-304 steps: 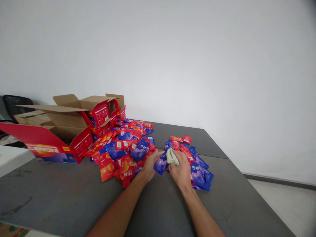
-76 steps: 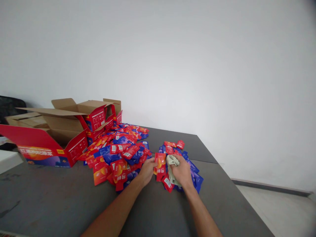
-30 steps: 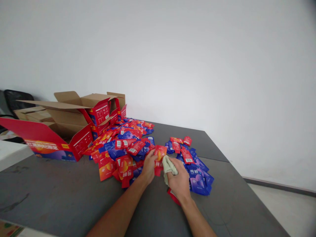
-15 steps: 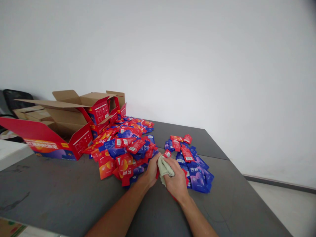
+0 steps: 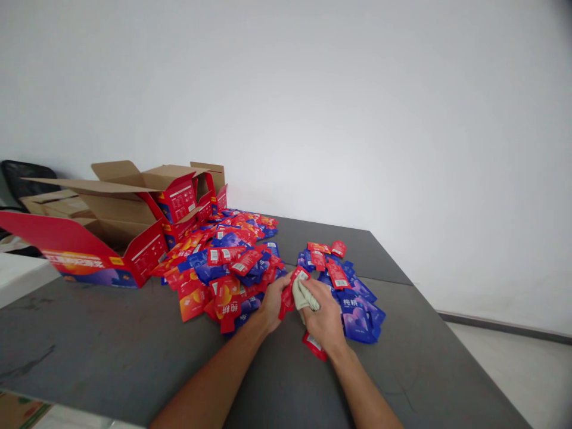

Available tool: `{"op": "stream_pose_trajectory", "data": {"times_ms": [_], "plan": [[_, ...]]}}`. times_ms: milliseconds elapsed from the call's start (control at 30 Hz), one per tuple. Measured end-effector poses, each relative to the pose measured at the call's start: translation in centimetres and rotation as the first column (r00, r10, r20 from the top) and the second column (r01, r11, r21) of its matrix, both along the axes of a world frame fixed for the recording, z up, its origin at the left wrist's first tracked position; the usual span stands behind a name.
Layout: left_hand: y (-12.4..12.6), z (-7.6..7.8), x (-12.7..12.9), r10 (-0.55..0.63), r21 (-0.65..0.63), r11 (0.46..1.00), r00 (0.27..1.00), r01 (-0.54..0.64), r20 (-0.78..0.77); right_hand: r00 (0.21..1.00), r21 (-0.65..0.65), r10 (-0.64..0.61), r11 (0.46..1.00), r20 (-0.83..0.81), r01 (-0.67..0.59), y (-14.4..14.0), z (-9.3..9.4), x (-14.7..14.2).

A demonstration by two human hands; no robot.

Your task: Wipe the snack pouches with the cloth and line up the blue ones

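Fingers of the left hand (image 5: 270,300) pinch a red sachet (image 5: 289,291) held just above the grey table (image 5: 111,357) between a big sachet heap (image 5: 223,262) and a smaller pile (image 5: 348,292), while the right hand (image 5: 322,319) clenches a pale cloth (image 5: 307,297) against it.

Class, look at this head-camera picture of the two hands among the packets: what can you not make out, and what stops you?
- Head view: the cloth is mostly hidden inside the right hand.
- The red packet in the left hand is edge-on; its print is unreadable.
- The box interior is hidden by its flaps.
- Pile labels are too small.
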State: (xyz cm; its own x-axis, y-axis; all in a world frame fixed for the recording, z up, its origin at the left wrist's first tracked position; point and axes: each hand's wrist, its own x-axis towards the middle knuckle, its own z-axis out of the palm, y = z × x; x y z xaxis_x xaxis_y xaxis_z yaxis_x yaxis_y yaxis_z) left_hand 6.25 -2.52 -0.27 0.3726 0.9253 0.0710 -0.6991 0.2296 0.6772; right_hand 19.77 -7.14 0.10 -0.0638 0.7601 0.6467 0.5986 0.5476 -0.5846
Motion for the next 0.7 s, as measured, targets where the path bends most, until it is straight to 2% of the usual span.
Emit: {"op": "stream_pose_trajectory", "data": {"times_ms": [67,133,200,233,267,333,433,500,567,700], "plan": [[0.5,-0.1,-0.4,0.045,-0.002,0.999,0.998,-0.045,-0.032,0.993,-0.052,0.114,0.992,0.036,-0.112,-0.4,0.0,-0.8],[0.9,-0.2,-0.8,0.119,0.028,0.993,0.984,-0.116,-0.136,0.981,-0.090,0.187,0.979,0.057,-0.181,-0.6,-0.1,-1.3],[1.3,-0.3,-1.2,0.220,0.129,0.974,0.923,-0.189,-0.314,0.977,-0.106,0.201,0.975,0.065,-0.194,-0.6,-0.1,-1.4],[1.4,-0.2,-1.5,0.281,0.206,0.955,0.868,-0.212,-0.410,0.980,-0.106,0.187,0.978,0.064,-0.179,-0.6,-0.1,-1.4],[1.4,-0.2,-1.7,0.352,0.299,0.927,0.794,-0.225,-0.495,0.984,-0.106,0.164,0.982,0.062,-0.157,-0.4,-0.2,-1.2],[1.4,-0.1,-2.2,0.519,0.507,0.835,0.608,-0.212,-0.601,0.992,-0.106,0.111,0.989,0.058,-0.104,-0.2,-0.3,-1.0],[1.3,-0.1,-2.8,0.719,0.730,0.676,0.302,-0.094,-0.626,0.997,-0.110,0.046,0.993,0.056,-0.040,0.1,-0.6,-0.6],[1.5,-0.2,-3.2,0.776,0.784,0.621,0.143,0.002,-0.615,0.998,-0.113,0.008,0.994,0.057,-0.001,0.3,-0.7,-0.4],[1.9,-0.3,-3.8,0.811,0.810,0.583,0.024,0.060,-0.585,0.998,-0.118,-0.041,0.992,0.055,0.048,0.5,-0.7,-0.2],[3.0,-0.1,-6.0,0.851,0.868,0.497,-0.201,0.007,-0.485,0.983,-0.119,-0.185,0.976,0.001,0.183,0.9,-0.2,1.2]]}}
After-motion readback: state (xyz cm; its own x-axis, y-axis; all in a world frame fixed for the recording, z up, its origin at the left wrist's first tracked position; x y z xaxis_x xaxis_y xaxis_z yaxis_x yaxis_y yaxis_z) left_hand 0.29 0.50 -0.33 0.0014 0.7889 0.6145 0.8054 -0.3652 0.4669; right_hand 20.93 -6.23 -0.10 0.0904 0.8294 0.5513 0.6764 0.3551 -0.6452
